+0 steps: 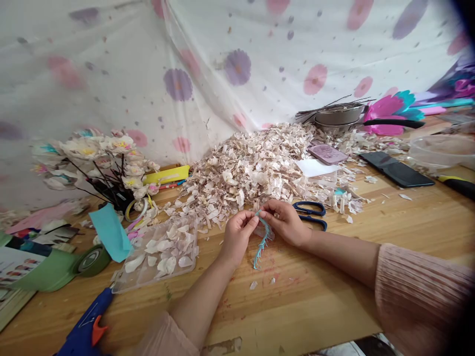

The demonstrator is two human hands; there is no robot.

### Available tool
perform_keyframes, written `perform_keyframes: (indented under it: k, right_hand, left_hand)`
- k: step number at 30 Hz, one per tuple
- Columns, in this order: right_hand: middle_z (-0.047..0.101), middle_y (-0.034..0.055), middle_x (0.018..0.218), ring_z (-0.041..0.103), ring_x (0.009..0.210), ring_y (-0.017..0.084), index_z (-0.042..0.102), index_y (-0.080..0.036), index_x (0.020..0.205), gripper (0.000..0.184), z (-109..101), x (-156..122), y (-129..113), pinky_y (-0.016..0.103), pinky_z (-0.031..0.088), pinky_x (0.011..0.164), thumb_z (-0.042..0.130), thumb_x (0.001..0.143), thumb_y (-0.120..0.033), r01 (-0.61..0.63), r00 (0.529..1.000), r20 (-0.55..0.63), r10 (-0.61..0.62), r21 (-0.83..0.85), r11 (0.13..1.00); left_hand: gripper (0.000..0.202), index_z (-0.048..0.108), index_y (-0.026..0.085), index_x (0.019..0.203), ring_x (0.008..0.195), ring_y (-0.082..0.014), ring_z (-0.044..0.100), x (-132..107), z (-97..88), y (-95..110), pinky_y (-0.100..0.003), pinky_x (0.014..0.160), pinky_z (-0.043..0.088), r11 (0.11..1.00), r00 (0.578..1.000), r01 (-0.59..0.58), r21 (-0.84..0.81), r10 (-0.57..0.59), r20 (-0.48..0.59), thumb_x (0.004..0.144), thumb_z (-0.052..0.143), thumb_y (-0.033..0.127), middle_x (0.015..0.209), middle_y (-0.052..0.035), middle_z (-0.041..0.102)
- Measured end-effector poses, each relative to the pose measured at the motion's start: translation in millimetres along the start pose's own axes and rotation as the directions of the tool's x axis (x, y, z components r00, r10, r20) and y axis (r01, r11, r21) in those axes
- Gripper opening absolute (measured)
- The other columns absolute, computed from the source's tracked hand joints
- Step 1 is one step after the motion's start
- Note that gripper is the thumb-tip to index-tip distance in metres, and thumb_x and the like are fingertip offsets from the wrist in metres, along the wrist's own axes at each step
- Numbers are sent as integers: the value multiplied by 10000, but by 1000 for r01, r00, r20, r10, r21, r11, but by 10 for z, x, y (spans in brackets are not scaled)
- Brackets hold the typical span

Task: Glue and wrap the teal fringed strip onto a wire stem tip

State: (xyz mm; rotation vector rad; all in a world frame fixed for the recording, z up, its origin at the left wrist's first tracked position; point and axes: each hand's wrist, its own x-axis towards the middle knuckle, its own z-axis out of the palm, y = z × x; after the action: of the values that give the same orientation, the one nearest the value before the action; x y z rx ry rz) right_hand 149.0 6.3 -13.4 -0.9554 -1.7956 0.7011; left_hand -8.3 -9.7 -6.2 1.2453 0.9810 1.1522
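A fringed strip of light blue paper (262,242) hangs in a curve from between my two hands. My left hand (239,235) pinches its upper end between thumb and index finger. My right hand (284,222) is closed on the same end, its fingertips almost touching those of the left. The strip's loose lower end dangles just above or against the wooden table. Partly behind my right hand lies a pair of scissors (310,207) with dark blue handles; the blades are hidden.
A large heap of pale shavings (256,168) spreads along the back. On the left are a clear compartment tray (122,283) holding petals, blue paper (110,232), a blue glue gun (87,321) and white flowers (100,153). To the right are a black phone (397,168) and a pan (339,116).
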Motion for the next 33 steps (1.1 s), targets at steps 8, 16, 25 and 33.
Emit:
perform_keyframes:
  k: [8,16,25,33]
  right_hand:
    - [579,12,664,504,622,139,575,-171,724,299,5,13,-15,252,391,582,499,933,-372,-9,1000,3,9,-7,1000]
    - [608,21,690,537,644,146,581,-181,748,262,7,12,-20,252,419,606,507,930,-354,12,1000,3,-12,3,1000]
    - [607,30,712,536,670,156,589,-172,764,218,5,17,-29,267,425,627,512,908,-317,1,1000,6,-1,17,1000]
    - [591,19,717,514,651,142,608,-160,810,215,6,0,2,256,419,595,552,888,-353,-51,998,50,44,149,988]
  left_hand:
    - [201,668,152,757,648,-135,568,14,-11,-14,-246,639,447,1000,999,-15,-11,14,-49,742,699,350,689,-10,650]
    - [189,674,153,770,662,-136,562,20,-12,-45,-245,648,445,998,1000,-2,-67,0,-26,758,690,341,699,-12,646]
    - [201,673,148,770,647,-132,558,12,-18,-28,-245,641,440,999,999,-9,-37,7,-49,736,707,343,698,-12,647]
    - [180,671,152,748,638,-125,553,27,0,-27,-238,630,437,998,998,-28,-58,24,-66,732,714,326,690,-4,644]
